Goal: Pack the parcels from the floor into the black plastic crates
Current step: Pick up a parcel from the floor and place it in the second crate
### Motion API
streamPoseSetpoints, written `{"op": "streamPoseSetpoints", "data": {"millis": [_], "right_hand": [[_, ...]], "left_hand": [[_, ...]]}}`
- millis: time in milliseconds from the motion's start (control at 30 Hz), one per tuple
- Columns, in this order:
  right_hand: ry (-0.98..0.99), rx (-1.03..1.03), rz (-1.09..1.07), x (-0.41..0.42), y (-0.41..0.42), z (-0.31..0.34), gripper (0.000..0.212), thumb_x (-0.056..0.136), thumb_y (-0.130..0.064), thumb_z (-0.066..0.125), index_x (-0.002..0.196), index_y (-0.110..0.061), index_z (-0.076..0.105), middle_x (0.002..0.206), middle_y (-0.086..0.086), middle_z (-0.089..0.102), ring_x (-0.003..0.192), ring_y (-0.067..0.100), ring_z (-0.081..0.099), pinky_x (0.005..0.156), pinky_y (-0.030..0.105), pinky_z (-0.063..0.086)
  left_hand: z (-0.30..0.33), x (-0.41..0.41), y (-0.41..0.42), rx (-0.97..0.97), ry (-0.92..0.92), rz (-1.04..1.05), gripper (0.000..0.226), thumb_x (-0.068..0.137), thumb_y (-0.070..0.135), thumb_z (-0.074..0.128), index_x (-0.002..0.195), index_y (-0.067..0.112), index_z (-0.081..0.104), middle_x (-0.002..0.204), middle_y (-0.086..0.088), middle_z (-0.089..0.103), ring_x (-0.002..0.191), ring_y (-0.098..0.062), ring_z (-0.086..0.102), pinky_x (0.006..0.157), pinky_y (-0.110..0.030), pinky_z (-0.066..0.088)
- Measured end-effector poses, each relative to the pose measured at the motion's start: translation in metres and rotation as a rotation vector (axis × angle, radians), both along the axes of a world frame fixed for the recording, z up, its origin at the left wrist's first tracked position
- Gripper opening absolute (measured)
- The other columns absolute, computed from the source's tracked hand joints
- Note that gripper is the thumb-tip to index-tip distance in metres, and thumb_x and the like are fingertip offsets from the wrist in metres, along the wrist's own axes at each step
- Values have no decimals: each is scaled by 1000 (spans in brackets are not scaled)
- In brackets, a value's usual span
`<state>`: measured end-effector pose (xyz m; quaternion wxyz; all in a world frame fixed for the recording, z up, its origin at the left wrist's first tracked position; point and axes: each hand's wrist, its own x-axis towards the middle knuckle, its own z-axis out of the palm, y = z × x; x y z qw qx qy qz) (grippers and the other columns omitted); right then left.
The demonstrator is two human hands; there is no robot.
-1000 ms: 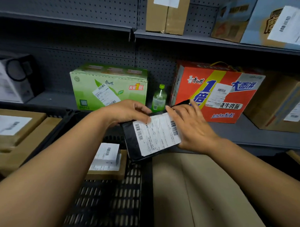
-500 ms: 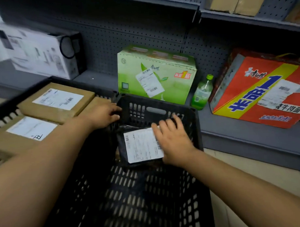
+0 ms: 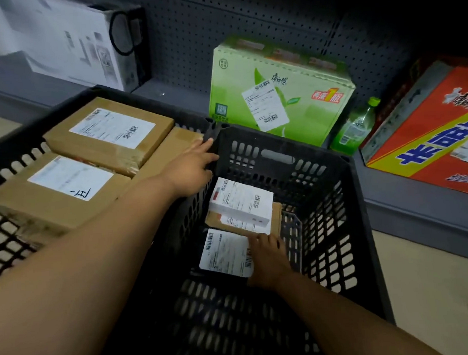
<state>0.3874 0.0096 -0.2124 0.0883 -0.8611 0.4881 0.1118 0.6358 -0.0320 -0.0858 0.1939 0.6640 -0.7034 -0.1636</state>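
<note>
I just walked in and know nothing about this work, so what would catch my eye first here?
Two bare arms reach into a black crate: the right hand presses a black parcel with a white label onto its floor, while the left hand grips the crate's far left corner. To the left, a second crate holds brown boxes. Behind, a bright green carton stands on the shelf.

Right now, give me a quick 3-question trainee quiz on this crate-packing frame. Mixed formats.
1. True or false: the black mailer lies inside the right-hand crate.
2. Multiple choice: the left hand is A) lifting a brown box, B) resting at the crate's rim corner, C) holding the green bottle.
3. Fill in: the right hand rests on the mailer's ____ edge.

Key: 1 true. 2 B. 3 right. The green bottle stands untouched on the shelf.
</note>
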Motion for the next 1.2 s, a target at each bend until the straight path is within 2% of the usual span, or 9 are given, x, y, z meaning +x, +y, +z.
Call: {"op": "streamPoseSetpoints", "data": {"millis": [133,233,367,467,533,900,967,1100,1200], "right_hand": [[-11,-16,-6,0,1,-8,108,65,-65,65,147,-20,10,143,6,24,129,28,24,113,44,10],[22,-59,57,5,3,-14,115,69,-71,57,150,-16,-2,155,9,4,142,31,4,117,48,-6],[-37,-4,281,30,7,-27,103,75,-70,48,146,-35,-18,157,10,-17,141,31,-23,110,48,-23],[43,-43,339,48,8,-39,90,73,-70,35,150,-32,9,156,14,11,142,39,15,111,61,3],[102,-70,287,54,5,-43,95,65,-75,48,147,-30,28,150,11,30,133,37,39,108,64,25],[87,-78,274,56,-3,-53,110,51,-70,71,145,-32,29,147,12,40,132,37,42,101,62,23],[88,-61,273,58,-2,-45,108,56,-68,71,146,-32,23,151,13,34,136,38,34,103,63,17],[65,-56,356,54,-4,-35,100,82,-60,56,141,-39,-21,157,11,-18,143,35,-20,106,59,-18],[33,-22,241,43,-7,-29,110,76,-61,62,139,-37,-25,157,9,-20,142,35,-22,109,58,-18]], "left_hand": [[-4,2,-2,-27,8,-1,48,92,12,50,139,19,44,158,2,9,146,-14,-1,117,-29,8],[-4,3,-1,-33,9,0,47,93,13,49,139,20,44,158,3,9,146,-12,-1,116,-27,8],[-2,2,0,-34,0,3,47,93,12,47,139,21,44,159,4,8,146,-11,-2,115,-25,7],[-2,1,1,-35,-5,14,48,92,11,46,139,22,44,159,5,8,145,-10,-2,115,-25,8],[-2,-1,1,-33,-18,18,49,92,10,46,139,22,44,159,5,8,146,-11,-1,116,-26,8],[-1,-4,2,-29,-56,28,51,91,7,45,139,23,44,159,5,8,145,-10,-1,116,-26,7],[0,-5,4,-29,-67,36,51,91,6,44,138,23,44,159,6,8,145,-10,-1,116,-27,9],[3,-6,7,-41,-62,36,48,91,5,43,136,22,48,158,4,11,146,-11,2,116,-26,11],[4,-5,6,-38,-56,36,47,91,5,43,135,22,49,158,4,12,146,-10,2,115,-24,9]]}}
